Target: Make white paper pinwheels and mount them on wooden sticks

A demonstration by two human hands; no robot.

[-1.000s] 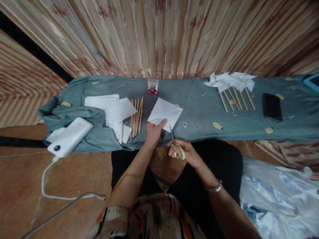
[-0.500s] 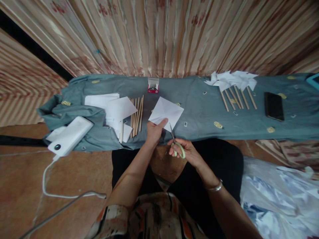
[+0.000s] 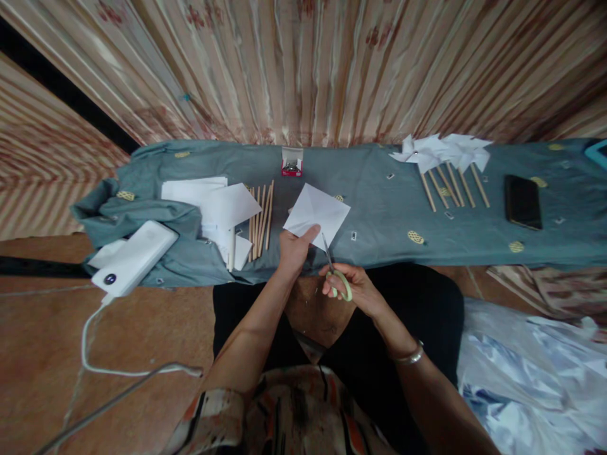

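Observation:
A creased white paper square (image 3: 320, 208) is pinched at its near-left edge by my left hand (image 3: 294, 249), thumb on top. My right hand (image 3: 353, 285) has its fingers in the handles of light green scissors (image 3: 342, 287). Their blades lie at the paper's near corner and point away from me. Just left of the paper is a row of wooden sticks (image 3: 260, 218). Beyond it stands a small red and white box (image 3: 291, 163) with metallic bits inside.
More white paper (image 3: 194, 191) lies left of the sticks, near a white power bank (image 3: 135, 259) with a cable. Several paper pinwheels (image 3: 443, 153) on sticks and a dark phone (image 3: 522, 202) rest on the right of the cloth-covered table (image 3: 379, 237). A plastic bag (image 3: 531, 373) is at lower right.

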